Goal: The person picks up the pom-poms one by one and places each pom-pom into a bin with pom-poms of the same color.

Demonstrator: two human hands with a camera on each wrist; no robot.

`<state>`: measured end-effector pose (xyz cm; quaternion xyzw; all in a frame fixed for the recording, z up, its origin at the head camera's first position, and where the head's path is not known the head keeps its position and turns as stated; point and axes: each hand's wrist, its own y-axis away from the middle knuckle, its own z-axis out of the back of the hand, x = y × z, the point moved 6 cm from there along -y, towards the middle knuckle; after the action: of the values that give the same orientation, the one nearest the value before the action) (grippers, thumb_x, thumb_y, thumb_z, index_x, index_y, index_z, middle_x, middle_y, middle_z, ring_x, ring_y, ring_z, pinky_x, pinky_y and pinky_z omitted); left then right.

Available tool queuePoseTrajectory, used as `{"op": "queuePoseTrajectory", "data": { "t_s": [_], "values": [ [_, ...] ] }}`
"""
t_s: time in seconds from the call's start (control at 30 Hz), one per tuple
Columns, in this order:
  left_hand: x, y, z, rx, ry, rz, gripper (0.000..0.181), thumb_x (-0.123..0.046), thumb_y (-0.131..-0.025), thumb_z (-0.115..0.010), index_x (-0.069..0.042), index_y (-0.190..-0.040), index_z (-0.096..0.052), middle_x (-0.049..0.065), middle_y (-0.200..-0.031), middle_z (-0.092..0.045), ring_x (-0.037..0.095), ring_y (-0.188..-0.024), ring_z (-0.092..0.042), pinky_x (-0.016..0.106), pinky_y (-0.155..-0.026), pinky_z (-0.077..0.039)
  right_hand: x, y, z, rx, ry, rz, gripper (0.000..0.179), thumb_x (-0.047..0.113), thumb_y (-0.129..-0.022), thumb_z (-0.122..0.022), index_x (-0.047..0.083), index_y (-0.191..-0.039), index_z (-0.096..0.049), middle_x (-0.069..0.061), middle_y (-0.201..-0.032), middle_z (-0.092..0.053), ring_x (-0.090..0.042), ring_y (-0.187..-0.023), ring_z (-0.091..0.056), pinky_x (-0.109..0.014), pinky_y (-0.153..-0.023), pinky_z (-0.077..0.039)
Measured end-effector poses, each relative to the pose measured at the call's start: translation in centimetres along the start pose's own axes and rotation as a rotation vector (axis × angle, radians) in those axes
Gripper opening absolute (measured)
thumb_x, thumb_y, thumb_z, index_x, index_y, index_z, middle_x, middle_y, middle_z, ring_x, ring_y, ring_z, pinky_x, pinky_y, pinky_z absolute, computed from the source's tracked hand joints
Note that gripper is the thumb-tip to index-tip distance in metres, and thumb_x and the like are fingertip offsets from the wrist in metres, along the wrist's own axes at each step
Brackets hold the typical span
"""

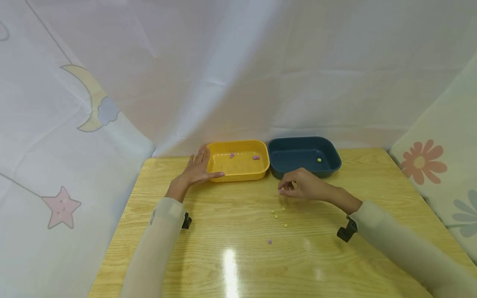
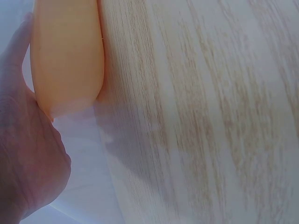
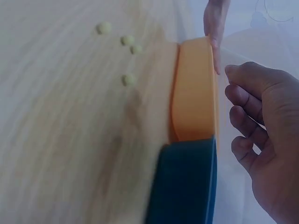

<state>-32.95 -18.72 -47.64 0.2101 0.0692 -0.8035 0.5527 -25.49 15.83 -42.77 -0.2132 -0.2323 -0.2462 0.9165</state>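
My left hand (image 1: pixel 196 170) rests at the left end of the yellow tray (image 1: pixel 238 178), fingers straight and spread, thumb along the front rim. Several small purple beads (image 1: pixel 256 157) lie in that tray. In front of the dark blue tray (image 1: pixel 304 142), my right hand (image 1: pixel 306 185) is raised over the table, thumb and index finger pinching a small purple bead (image 1: pixel 280 191), mostly hidden by the fingertips. One yellow bead (image 1: pixel 319 160) sits inside the blue tray. Below the right hand, several yellow beads (image 1: pixel 276 217) are scattered on the wood, with one purple bead (image 1: pixel 270 241) nearer the front.
Both trays stand side by side at the back of the wooden table (image 1: pixel 208 231). Behind them hangs a pale cloth (image 1: pixel 238 82), and patterned cloth borders both sides. A black wrist camera (image 1: pixel 347 230) hangs under the right sleeve.
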Motion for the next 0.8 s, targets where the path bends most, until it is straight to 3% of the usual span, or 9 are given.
{"op": "queuePoseTrajectory", "data": {
  "t_s": [0.43,0.8],
  "values": [
    [0.1,0.0,0.0,-0.001,0.003,0.0,0.126,-0.08,-0.093,-0.055,0.002,-0.167,0.005,0.012,-0.176,0.022,0.03,-0.163,0.016,0.059,-0.129,0.009,-1.1,-5.3,3.0,-0.065,0.048,-0.048,0.004,0.008,-0.093,-0.082,0.01,-0.097,-0.082,0.01,-0.079,-0.07,-0.004,-0.067,-0.06,-0.025,-0.06,-0.052],
    [0.4,-0.2,-0.2,-0.006,-0.007,0.005,0.125,-0.08,-0.093,-0.055,0.001,-0.168,0.004,0.013,-0.176,0.02,0.029,-0.164,0.016,0.06,-0.13,0.008,-3.8,-8.4,4.2,-0.129,0.039,-0.119,0.005,0.012,-0.095,-0.081,0.008,-0.099,-0.082,0.004,-0.082,-0.074,-0.009,-0.07,-0.065,-0.025,-0.061,-0.053]
  ]
}}
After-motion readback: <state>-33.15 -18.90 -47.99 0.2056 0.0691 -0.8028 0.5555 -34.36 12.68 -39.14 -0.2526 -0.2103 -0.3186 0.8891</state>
